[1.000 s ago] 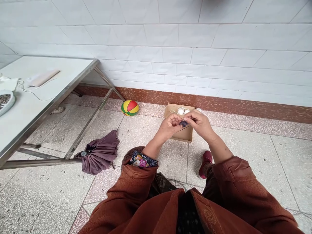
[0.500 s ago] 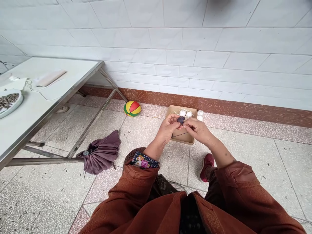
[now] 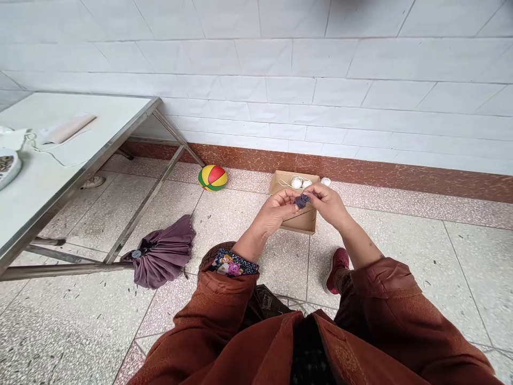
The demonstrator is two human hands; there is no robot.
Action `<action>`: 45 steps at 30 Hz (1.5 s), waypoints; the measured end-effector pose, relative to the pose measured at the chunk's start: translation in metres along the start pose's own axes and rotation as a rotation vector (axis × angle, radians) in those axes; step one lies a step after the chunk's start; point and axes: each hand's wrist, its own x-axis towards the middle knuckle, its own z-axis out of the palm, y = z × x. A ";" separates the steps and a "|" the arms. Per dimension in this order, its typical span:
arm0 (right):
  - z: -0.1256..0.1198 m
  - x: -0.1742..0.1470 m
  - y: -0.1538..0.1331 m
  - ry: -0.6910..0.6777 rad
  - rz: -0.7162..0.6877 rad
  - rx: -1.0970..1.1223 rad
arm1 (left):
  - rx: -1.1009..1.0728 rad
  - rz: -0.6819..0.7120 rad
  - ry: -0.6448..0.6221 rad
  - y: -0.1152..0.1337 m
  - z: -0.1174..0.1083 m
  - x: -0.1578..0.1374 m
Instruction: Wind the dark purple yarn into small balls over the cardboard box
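A small ball of dark purple-grey yarn (image 3: 302, 201) is held above the cardboard box. My left hand (image 3: 278, 210) grips it from the left between thumb and fingers. At the ball's right side my right hand (image 3: 326, 206) is closed in a pinch, its fingertips touching the wound yarn; the strand between them is too fine to make out. Below, the open cardboard box (image 3: 306, 227) sits on the floor, with a dark strand running across it. White yarn balls (image 3: 296, 182) lie at its far end, partly hidden by my right hand.
Another white ball (image 3: 326, 182) lies just right of the box by the wall. A striped ball (image 3: 212, 177) rests left of the box. A folded purple umbrella (image 3: 164, 254) leans near the metal-framed table (image 3: 116, 115), which bears a dish (image 3: 10, 167).
My right hand has shifted from the lower right of the yarn ball up to its upper right side. More of the ball shows now. The whole view has shifted slightly.
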 end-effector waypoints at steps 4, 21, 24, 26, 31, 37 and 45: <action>0.010 -0.011 -0.007 -0.089 -0.074 -0.057 | 0.011 0.081 0.132 -0.005 -0.005 0.006; 0.006 -0.013 -0.002 -0.038 -0.020 0.005 | -0.031 0.107 0.065 -0.004 0.001 0.002; 0.013 -0.019 -0.013 -0.117 -0.130 -0.040 | -0.009 0.136 0.200 -0.008 -0.004 0.008; 0.012 -0.022 -0.020 -0.170 -0.190 -0.041 | 0.075 0.156 0.261 -0.012 -0.007 0.012; -0.003 -0.016 -0.025 -0.039 -0.227 -0.030 | 0.292 0.127 0.180 -0.013 -0.006 0.010; -0.006 -0.009 -0.005 0.148 -0.089 -0.045 | 0.147 0.057 -0.106 -0.004 0.001 -0.001; 0.005 -0.021 -0.020 -0.144 -0.236 -0.041 | 0.145 0.143 0.224 -0.014 -0.009 0.014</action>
